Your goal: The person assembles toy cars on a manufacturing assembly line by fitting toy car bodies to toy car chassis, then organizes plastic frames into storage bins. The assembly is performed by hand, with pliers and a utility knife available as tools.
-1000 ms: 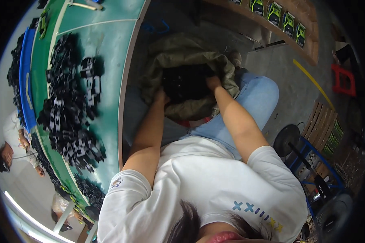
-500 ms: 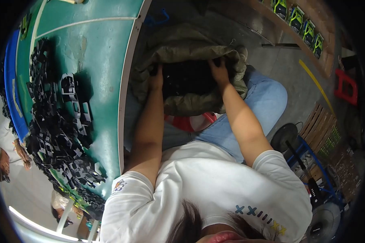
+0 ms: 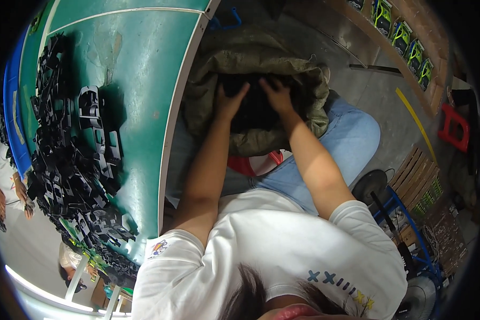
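An olive-green woven sack (image 3: 250, 144) with a rolled rim stands between my legs. Its inside holds a dark mass (image 3: 249, 114) whose separate pieces I cannot make out. Both hands reach into the mouth. My left hand (image 3: 230, 104) lies by the left inner side, its thumb stretched away from the fingers, which partly sink into the dark. My right hand (image 3: 277, 97) is right of the middle, fingers apart and pointing to the far side, touching the dark contents. Nothing shows held in either hand. The hands are a short gap apart.
On my left, a green table (image 3: 138, 80) bears a long heap of black plastic parts (image 3: 64, 154). A red and white stool (image 3: 256, 162) shows below the sack. To the right are a red stool (image 3: 454, 128), a fan (image 3: 422, 296) and a box with green-black items (image 3: 400, 37). Other people work beyond the table.
My hands have come inward from the sack's two side rims toward its middle and are closer together. The view has shifted slightly, so the sack appears farther right.
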